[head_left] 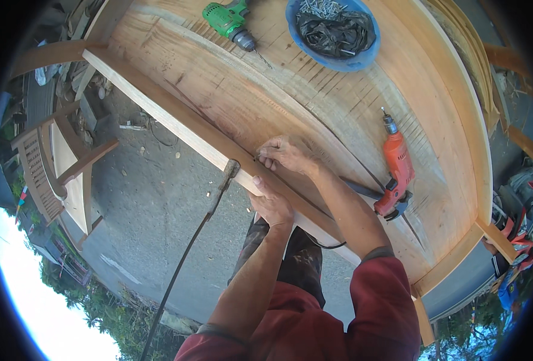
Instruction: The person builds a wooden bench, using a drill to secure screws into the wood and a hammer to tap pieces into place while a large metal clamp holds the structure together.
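One broad, shallow workpiece of light brown wooden boards with raised edges (248,90) fills the upper middle and right of the frame before you. Along its near side, a long straight wooden rail with a pale outer face (158,110) slants from the upper left to the lower middle. A slatted wooden chair with a pale seat (77,204) lies at the left of the frame, looking tilted (the fisheye bends it too). Rising from the lower edge, a long thin dark rod with a thick brownish head (185,259) meets your rail near the centre.

At centre right, a red power drill with a silver chuck (397,159) lies on the boards. A round blue plastic bowl (341,65) sits at the upper right of centre, holding crumpled black plastic (338,31), and a green power drill with a thin bit (223,18) lies at top centre. Your right hand (287,155) is at the rail's inner side, fingers curled with their tips nearly together; you cannot tell whether they pinch something small. Your left hand (273,206) grips the rail's outer side, fingers partly bent, thumb up against the wood. Smallest are the silvery screws (322,8) heaped in your bowl.
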Motion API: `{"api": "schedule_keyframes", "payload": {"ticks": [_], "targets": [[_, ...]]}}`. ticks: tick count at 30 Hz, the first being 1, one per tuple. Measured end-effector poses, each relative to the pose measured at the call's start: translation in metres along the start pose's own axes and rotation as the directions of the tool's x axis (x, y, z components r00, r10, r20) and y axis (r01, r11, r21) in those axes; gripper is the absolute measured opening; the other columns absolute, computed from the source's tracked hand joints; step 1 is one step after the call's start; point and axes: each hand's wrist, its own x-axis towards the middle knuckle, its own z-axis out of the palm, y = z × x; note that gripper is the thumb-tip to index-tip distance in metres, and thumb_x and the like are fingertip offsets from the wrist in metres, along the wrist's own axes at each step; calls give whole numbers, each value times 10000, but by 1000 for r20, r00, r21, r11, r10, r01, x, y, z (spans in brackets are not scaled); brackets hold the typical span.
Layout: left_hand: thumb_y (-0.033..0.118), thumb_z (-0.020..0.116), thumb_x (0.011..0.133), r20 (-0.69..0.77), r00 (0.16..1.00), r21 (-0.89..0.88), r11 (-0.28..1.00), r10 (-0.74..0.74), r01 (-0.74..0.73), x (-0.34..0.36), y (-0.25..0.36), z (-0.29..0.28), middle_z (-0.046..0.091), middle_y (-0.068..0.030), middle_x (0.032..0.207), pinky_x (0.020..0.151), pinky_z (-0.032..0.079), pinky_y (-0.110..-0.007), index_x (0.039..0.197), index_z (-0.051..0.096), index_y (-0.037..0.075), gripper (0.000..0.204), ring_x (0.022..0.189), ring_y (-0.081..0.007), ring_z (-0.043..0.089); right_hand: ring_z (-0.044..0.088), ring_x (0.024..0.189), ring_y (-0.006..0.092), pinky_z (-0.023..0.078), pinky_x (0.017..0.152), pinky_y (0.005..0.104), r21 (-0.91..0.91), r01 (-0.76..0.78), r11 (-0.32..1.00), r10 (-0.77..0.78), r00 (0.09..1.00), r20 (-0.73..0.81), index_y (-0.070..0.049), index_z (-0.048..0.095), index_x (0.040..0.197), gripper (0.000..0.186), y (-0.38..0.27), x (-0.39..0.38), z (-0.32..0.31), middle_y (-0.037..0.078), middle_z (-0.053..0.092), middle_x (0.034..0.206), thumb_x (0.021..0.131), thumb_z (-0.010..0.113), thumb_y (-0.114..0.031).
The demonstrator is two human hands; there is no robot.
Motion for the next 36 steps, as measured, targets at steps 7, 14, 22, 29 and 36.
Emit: {"api": "schedule_keyframes", "payload": {"ticks": [7, 14, 22, 29, 36], "targets": [[525, 395, 1054, -36, 999, 66, 997, -40, 42, -3, -15, -1, 627, -192, 1153, 928, 474, -365, 1292, 510, -100, 679, 1045, -277, 610, 653, 701, 130, 541, 647, 274, -234, -51, 971, 49, 999, -16, 43, 723, 1024, 229, -18, -12, 11, 87, 707, 825, 957, 628, -154], [601, 393, 1023, -50, 998, 138, 990, -35, 42, 1, -28, -5, 614, -250, 1155, 897, 489, -407, 1312, 485, -98, 763, 1016, -310, 618, 628, 684, 123, 526, 650, 292, -293, -30, 956, -3, 994, -110, 2, 734, 1022, 265, -12, -13, 19, 79, 686, 785, 960, 621, -228], [613, 399, 1015, -11, 997, 130, 988, -78, 79, 2, -14, -7, 591, -280, 1209, 939, 467, -422, 1346, 459, -99, 787, 1084, -356, 603, 597, 726, 94, 496, 674, 262, -231, -2, 973, -23, 994, -105, -7, 726, 1076, 253, 0, -12, 17, 30, 667, 787, 987, 597, -205], [620, 405, 1008, -3, 1000, 72, 997, -30, 30, 0, -4, -2, 563, -304, 1261, 974, 443, -436, 1383, 424, -113, 824, 1123, -387, 583, 638, 719, 124, 518, 686, 293, -336, 53, 940, -110, 982, -155, 0, 743, 1033, 265, -13, -13, 27, 79, 701, 808, 931, 642, -222], [617, 424, 1005, -37, 997, 117, 990, -74, 78, -2, -8, -2, 614, -267, 1195, 956, 462, -415, 1355, 453, -107, 804, 1068, -356, 613, 659, 685, 146, 532, 664, 299, -309, -155, 939, 113, 982, -149, 4, 747, 1033, 268, -25, -6, 21, 102, 713, 793, 909, 675, -222]]}}
